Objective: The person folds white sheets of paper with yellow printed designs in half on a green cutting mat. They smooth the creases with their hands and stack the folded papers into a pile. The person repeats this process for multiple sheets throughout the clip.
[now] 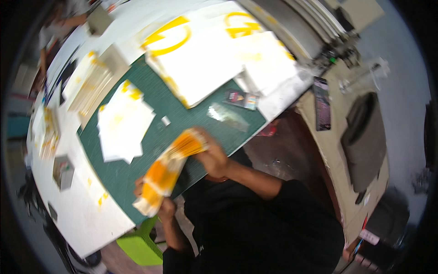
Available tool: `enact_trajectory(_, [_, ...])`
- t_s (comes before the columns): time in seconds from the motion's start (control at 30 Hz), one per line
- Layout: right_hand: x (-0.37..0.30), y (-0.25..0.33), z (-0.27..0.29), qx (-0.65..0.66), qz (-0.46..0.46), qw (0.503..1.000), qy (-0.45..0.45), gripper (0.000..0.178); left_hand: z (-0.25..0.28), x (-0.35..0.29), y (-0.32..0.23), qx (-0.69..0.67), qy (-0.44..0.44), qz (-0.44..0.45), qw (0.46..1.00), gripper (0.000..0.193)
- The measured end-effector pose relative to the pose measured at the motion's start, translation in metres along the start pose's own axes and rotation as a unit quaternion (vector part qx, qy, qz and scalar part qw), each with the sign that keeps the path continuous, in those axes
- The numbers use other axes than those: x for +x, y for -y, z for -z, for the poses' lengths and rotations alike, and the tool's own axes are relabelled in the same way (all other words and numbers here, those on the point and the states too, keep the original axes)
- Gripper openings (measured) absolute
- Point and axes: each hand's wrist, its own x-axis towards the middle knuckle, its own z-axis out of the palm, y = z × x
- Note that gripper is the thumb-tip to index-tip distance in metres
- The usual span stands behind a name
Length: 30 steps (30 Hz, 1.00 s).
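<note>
Between my two hands is a bent, fanned-out stack of orange-and-white paper sheets [164,173], held over the near edge of a green cutting mat [182,130]. My left hand [165,205] is closed around the lower left end of the stack. At its upper right end, my right hand [212,155] grips the sheets where their edges spread apart. Motion smears the stack, so its print is not readable. Beyond my left hand, a loose pile of white sheets with yellow marks [123,123] lies on the mat.
Large white sheets with yellow shapes [196,59] cover the mat's far side. A small dark card pack [241,99] and a clear plastic bag [228,116] lie right. Stacked papers [89,84] stand left. A phone [322,104] rests on a side surface; a green chair [141,246] stands below.
</note>
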Motion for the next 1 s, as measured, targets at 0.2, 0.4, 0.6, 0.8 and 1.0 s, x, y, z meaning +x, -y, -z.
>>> enact_trajectory(0.2, [0.003,-0.027,-0.009,0.396,-0.141,0.893,-0.158,0.063,0.015,0.06,-0.06,0.195,0.108,-0.299,0.928,0.013])
enact_trajectory(0.4, [-0.017,-0.027,0.035,0.494,-0.282,0.822,-0.029,0.074,-0.006,0.019,-0.022,0.324,0.271,-0.212,0.881,0.026])
enact_trajectory(0.6, [-0.023,-0.023,0.026,0.24,-0.283,0.926,-0.067,0.039,-0.01,0.01,-0.02,0.296,0.266,-0.175,0.9,0.032])
enact_trajectory(0.8, [-0.013,-0.026,0.024,0.25,-0.292,0.915,-0.121,0.022,-0.005,0.009,-0.025,0.272,0.296,-0.141,0.905,0.047])
enact_trajectory(1.0, [-0.014,-0.023,0.022,0.268,-0.274,0.917,-0.113,0.023,-0.002,-0.007,-0.02,0.293,0.274,-0.16,0.902,0.054])
